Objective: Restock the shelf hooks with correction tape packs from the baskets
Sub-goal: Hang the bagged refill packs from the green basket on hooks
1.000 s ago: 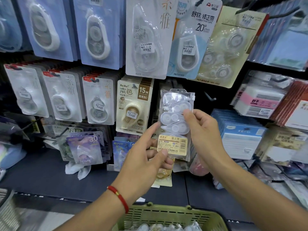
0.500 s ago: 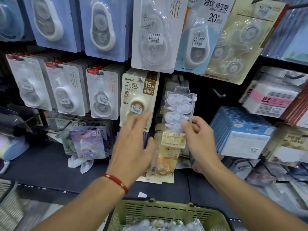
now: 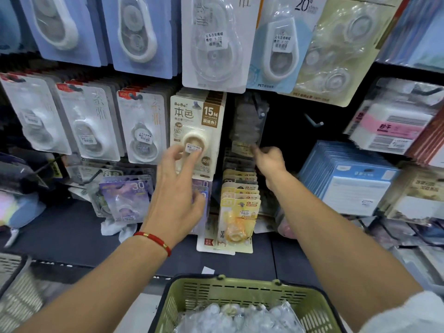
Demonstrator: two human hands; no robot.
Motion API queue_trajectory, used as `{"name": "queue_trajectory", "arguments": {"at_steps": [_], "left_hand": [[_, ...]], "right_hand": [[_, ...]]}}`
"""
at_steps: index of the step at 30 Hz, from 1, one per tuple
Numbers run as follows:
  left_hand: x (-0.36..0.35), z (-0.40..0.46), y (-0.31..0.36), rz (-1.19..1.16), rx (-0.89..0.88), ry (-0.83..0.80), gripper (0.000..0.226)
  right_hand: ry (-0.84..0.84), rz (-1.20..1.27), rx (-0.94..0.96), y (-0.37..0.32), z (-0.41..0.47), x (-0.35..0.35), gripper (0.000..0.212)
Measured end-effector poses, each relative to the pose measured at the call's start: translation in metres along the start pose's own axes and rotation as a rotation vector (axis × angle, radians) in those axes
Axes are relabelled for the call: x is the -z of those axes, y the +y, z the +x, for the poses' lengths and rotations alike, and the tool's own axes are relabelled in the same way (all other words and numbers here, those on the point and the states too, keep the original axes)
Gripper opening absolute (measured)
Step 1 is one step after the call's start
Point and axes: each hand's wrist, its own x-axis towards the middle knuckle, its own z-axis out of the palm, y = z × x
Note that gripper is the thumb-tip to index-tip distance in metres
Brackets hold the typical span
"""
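Note:
A clear correction tape pack (image 3: 249, 123) with a yellow label hangs deep in the shadowed slot between the beige 15M packs (image 3: 197, 131) and a bare hook (image 3: 313, 121). My right hand (image 3: 270, 161) reaches in and pinches the pack's lower edge by the label. With its fingers spread and holding nothing, my left hand (image 3: 177, 186) hovers in front of the beige packs. Below me a green basket (image 3: 240, 290) holds several more clear packs (image 3: 240, 318).
Rows of carded correction tapes (image 3: 141, 131) fill the hooks to the left and above. Yellow packs (image 3: 239, 207) hang below the slot. Blue boxed stock (image 3: 348, 183) sits at the right. A grey basket (image 3: 14, 292) stands at the lower left.
My right hand has pushed the clear pack back from in front of me into the dark slot on the hook. My left hand let go of it and moved left and forward.

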Motion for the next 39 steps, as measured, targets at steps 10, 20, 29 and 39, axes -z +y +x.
{"name": "queue_trajectory", "arguments": {"at_steps": [10,20,29,39], "left_hand": [[-0.003,-0.052,0.016,0.053,-0.07,-0.892,0.036],[-0.097,-0.149,0.027,0.383,-0.085,-1.437,0.046],[-0.115,-0.204,0.028,0.073,0.46,-1.172,0.035],[-0.125,-0.2,0.046,-0.879,1.296,-0.427,0.025]], "right_hand": [[-0.637,-0.393,0.145,0.132,-0.162,0.115,0.015],[-0.885,-1.24,-0.114,0.285,-0.225,0.091,0.073],[-0.863,-0.827,-0.239,0.272,-0.214,0.103,0.051],[-0.663,-0.444,-0.118,0.263,-0.2,0.103,0.034]]}}
